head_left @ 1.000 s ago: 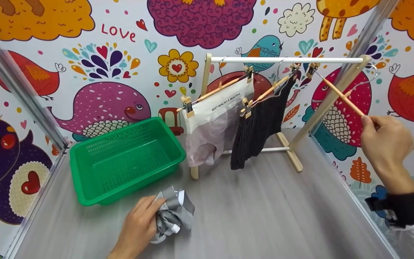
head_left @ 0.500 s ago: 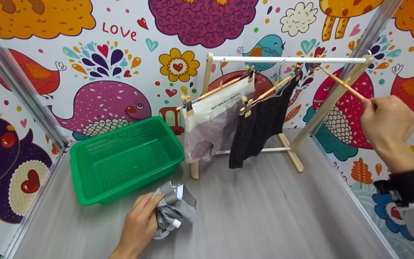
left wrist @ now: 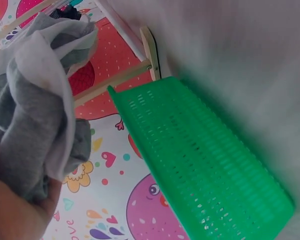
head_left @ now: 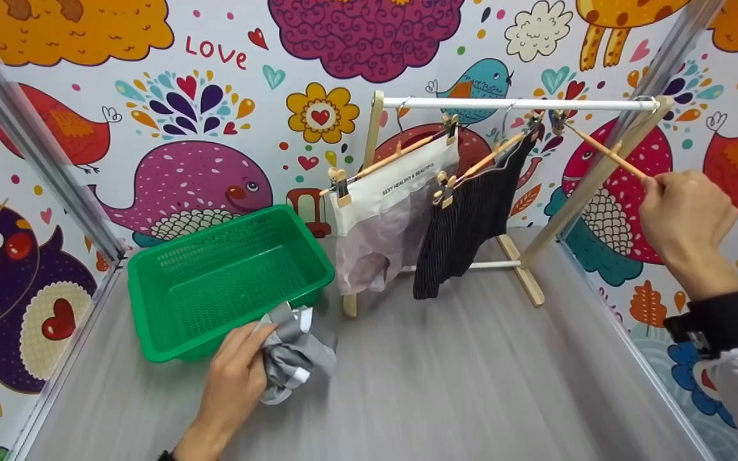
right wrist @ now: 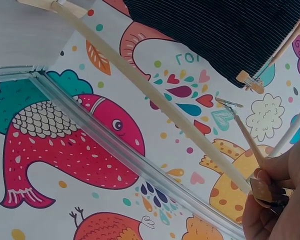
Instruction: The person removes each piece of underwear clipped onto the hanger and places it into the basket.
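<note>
My left hand (head_left: 231, 371) grips a crumpled grey garment (head_left: 292, 352) with white trim, beside the near side of a green basket (head_left: 228, 282). The cloth also fills the left part of the left wrist view. My right hand (head_left: 689, 218) pinches the near end of a wooden clip hanger (head_left: 612, 153), and a clip (right wrist: 265, 192) shows at those fingers. The hanger's hook lies at the right end of the white rail (head_left: 523, 103), by the post. No cloth hangs from it. Left of it hang black striped shorts (head_left: 471, 224) and a pale garment (head_left: 388, 224) with printed lettering.
The drying rack (head_left: 548, 218) stands on a grey tabletop (head_left: 446, 384), with wooden feet. Patterned wall panels (head_left: 215, 38) close in the back and sides, with metal corner strips. The basket sits left of the rack, its perforated floor bare.
The right hand has brought the hanger's hook from beyond the post onto the rail's right end, dipping slightly. The left hand and grey garment have shifted up and left, closer to the basket.
</note>
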Motion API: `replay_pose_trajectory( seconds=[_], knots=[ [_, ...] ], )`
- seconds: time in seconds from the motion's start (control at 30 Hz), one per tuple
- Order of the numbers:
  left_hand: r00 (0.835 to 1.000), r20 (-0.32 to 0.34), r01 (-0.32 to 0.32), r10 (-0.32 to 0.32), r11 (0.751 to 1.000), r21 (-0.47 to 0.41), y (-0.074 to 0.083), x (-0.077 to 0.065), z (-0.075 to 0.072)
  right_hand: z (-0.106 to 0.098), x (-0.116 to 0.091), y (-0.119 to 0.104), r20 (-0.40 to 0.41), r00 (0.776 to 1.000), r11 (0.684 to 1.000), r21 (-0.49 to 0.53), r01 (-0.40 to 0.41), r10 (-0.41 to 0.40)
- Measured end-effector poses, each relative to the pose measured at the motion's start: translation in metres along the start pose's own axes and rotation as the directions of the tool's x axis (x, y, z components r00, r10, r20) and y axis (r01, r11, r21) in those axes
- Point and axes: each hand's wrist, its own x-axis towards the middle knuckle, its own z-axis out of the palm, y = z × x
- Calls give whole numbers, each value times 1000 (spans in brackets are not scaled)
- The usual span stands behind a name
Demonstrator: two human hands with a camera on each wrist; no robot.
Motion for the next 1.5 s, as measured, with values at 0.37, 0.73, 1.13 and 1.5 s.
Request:
replay_pose_trajectory(
  seconds=[0.37,0.73,1.13,1.5],
  knots=[
    [987,-62,147,-150,988,-43,-11,24,-10,4,0,1,20,1000,1000,-4,-4,4],
    [966,-117,222,-229,972,-71,-22,49,-21,10,-2,1,-22,998,996,61,62,-60],
    [897,-102,425,-429,903,-64,-34,73,-34,16,-8,-3,-11,1000,972,235,26,-24],
    [826,-96,547,-555,831,-94,-50,91,-44,27,-19,-1,-2,1000,944,330,-9,11]
  ],
)
